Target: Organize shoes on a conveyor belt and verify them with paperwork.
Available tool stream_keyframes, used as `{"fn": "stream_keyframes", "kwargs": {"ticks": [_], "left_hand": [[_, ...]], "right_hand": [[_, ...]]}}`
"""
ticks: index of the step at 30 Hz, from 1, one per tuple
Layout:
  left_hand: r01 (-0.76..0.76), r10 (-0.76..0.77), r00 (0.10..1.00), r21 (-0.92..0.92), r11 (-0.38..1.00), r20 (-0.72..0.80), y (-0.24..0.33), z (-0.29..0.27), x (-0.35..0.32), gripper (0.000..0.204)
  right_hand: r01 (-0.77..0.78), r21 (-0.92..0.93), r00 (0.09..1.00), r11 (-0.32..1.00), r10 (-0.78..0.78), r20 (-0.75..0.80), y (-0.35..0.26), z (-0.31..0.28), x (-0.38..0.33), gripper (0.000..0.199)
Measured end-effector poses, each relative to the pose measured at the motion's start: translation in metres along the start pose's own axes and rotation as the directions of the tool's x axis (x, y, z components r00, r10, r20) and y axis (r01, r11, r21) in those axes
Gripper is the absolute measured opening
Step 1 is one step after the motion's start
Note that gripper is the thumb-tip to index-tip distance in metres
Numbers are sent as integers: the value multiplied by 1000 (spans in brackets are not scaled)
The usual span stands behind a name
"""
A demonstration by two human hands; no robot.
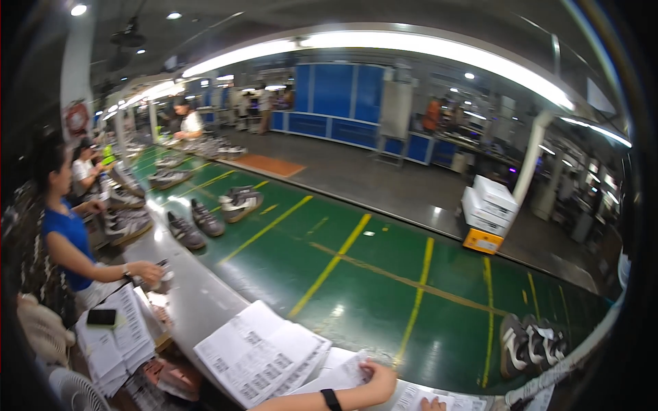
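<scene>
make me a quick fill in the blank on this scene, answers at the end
The left hand pinches a sheet of ____.
The wristband beside it is ____.
The belt is ____ with yellow lines.
The nearest co-worker wears a top coloured ____.
Missing words: paper; black; green; blue

A bright light strip [411, 42] arches across the frame's top beneath a dark ceiling [274, 17]. Blue cabinets [339, 92] line the grey floor [384, 185] at upper centre; a pale column [77, 75] rises at upper left.

White boxes [495, 196] atop orange box [482, 241]
</scene>
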State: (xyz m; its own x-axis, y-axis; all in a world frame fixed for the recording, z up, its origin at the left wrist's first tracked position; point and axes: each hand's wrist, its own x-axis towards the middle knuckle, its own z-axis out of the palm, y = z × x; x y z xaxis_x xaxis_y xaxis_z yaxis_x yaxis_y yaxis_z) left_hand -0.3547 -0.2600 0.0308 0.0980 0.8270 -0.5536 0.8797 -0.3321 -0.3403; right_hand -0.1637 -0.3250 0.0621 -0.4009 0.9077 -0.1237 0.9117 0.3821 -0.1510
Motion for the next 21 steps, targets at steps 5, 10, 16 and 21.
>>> {"fn": "stream_keyframes", "kwargs": {"ticks": [5, 10, 16, 21], "left_hand": [[-63, 60, 997, -67, 996, -43, -5, 1, -3, 37], [-17, 21, 994, 38, 999, -104, 6, 26, 17, 35], [-55, 48, 994, -71, 996, -98, -12, -12, -18, 32], [-25, 17, 997, -108, 994, -70, -20, -7, -18, 32]], "right_hand": [[54, 235, 990, 970, -21, -140, 11, -17, -10, 61], [462, 531, 846, 710, -175, -503, -23, -129, -30, 34], [896, 445, 444, 17, -95, -891, -69, -209, -64, 33], [890, 171, 168, -422, -43, -985, -108, -259, -60, 18]]}}
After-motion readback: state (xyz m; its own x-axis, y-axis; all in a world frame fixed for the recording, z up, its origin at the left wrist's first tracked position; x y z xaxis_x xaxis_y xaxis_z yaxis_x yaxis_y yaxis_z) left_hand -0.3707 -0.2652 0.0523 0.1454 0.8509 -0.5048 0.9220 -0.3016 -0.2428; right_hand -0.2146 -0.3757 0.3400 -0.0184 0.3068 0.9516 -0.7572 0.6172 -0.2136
